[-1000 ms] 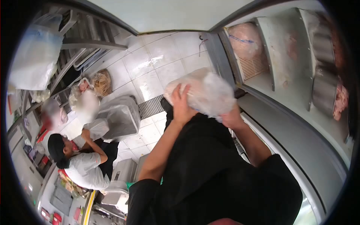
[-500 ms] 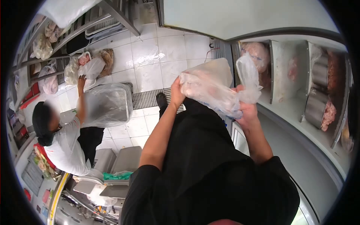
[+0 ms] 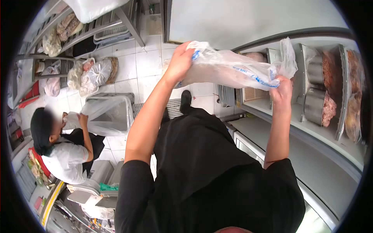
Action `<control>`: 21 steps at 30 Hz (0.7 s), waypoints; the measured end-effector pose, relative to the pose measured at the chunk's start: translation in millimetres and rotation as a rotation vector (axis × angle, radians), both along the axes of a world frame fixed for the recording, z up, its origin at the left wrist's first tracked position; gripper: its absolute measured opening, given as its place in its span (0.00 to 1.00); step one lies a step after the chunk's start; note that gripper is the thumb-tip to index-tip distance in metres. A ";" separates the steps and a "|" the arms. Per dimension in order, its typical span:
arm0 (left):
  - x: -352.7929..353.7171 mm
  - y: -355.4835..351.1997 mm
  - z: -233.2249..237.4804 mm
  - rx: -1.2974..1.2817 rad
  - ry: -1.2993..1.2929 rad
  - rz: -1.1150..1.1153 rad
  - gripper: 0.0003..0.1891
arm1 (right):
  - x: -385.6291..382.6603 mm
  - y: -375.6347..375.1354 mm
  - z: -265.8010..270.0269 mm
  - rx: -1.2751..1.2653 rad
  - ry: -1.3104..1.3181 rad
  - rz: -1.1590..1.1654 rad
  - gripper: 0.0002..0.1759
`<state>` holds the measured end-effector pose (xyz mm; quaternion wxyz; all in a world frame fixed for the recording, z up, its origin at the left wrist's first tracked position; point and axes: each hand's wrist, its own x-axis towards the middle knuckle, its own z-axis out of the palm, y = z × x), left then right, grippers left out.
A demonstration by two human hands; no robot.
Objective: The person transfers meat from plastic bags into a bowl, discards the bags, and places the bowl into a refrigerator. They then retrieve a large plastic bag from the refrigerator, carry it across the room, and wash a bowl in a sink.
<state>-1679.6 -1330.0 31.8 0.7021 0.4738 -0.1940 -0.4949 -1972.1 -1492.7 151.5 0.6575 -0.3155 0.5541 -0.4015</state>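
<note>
I hold a clear plastic bag (image 3: 229,70) with pale meat inside and blue print on it, stretched out level in front of me. My left hand (image 3: 179,62) grips its left end. My right hand (image 3: 281,87) pinches the bunched neck at its right end. The bag hangs in front of the open fridge (image 3: 311,128), level with the shelf compartment where another filled bag (image 3: 254,57) lies.
Metal tubs (image 3: 316,106) of meat and wrapped packs stand on the fridge shelf at right. A co-worker (image 3: 62,155) at lower left handles a clear liner on a grey bin (image 3: 110,112). Bagged goods (image 3: 87,72) sit on the tiled floor by metal racks (image 3: 77,31).
I have lifted the bag and pulled it out lengthwise, my hands moving apart and up toward the fridge shelf. The co-worker lowered an arm from the floor bags to the bin liner.
</note>
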 end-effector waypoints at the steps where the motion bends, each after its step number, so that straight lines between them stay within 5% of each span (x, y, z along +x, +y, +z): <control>1: 5.1 3.6 0.6 -0.006 0.014 0.053 0.13 | 6.7 6.9 5.7 -0.102 0.006 0.011 0.18; 4: 26.6 20.3 -10.6 0.011 0.056 0.083 0.14 | 41.3 33.9 51.6 -0.044 -0.181 0.110 0.15; 11: 49.1 47.1 10.4 0.158 0.250 0.073 0.12 | 54.1 -3.3 -3.5 0.110 -0.216 0.370 0.14; 13: 53.2 58.1 0.7 0.177 0.247 0.120 0.12 | 58.3 2.6 1.9 0.225 -0.564 0.575 0.15; 15: 58.2 65.3 -5.8 0.187 0.294 0.167 0.12 | 60.2 13.7 1.3 0.225 -0.500 0.457 0.14; 17: 58.1 74.6 -12.8 0.194 0.312 0.175 0.13 | 49.6 14.2 -9.6 0.182 -0.651 0.608 0.14; 21: 47.8 107.3 -1.0 0.122 0.218 0.176 0.12 | 39.0 55.0 12.7 0.084 -0.210 0.574 0.16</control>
